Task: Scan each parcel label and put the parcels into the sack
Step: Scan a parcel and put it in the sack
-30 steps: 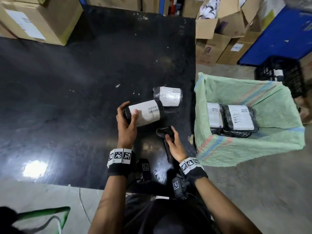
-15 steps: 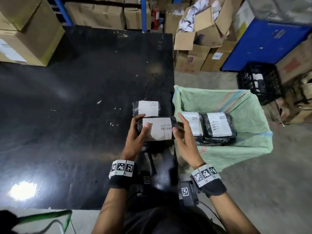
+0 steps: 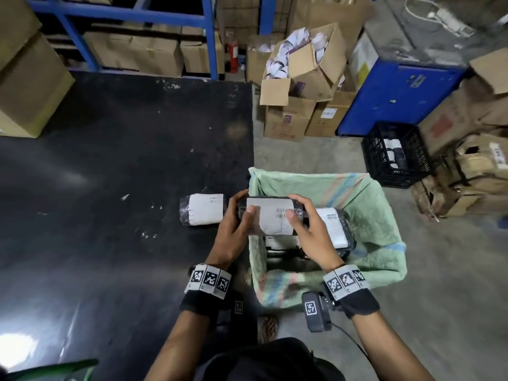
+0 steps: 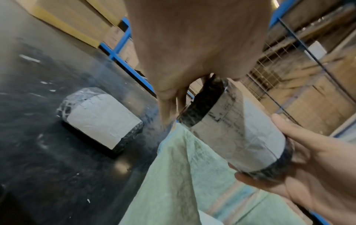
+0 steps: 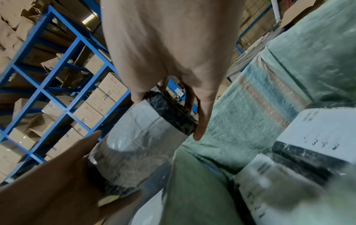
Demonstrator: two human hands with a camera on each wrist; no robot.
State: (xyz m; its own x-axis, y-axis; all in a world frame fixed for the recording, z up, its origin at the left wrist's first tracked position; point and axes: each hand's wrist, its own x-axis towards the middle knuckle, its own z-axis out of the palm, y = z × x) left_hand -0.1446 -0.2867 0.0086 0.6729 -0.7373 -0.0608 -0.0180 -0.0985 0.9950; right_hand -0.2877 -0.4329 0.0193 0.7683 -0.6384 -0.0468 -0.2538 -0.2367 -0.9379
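Note:
Both hands hold one black-wrapped parcel (image 3: 270,215) with a white label over the left edge of the green sack (image 3: 376,224). My left hand (image 3: 236,224) grips its left end and my right hand (image 3: 302,224) grips its right end, thumbs on the label. The same parcel (image 4: 237,137) (image 5: 142,144) hangs above the sack's rim (image 4: 185,167) in both wrist views. Two labelled parcels (image 3: 334,226) (image 5: 300,146) lie inside the sack. Another parcel (image 3: 203,209) (image 4: 100,120) rests on the black table (image 3: 110,215), just left of my left hand. The scanner is not visible.
Cardboard boxes (image 3: 299,86) stand on the floor beyond the sack, beside a blue cabinet (image 3: 395,97) and a black crate (image 3: 395,155). Blue shelving (image 3: 137,15) with cartons runs behind the table. A large box (image 3: 24,86) sits on the table's far left corner.
My right hand let go of the scanner and took the parcel's right end. Both hands then carried the parcel rightward from the table to over the sack.

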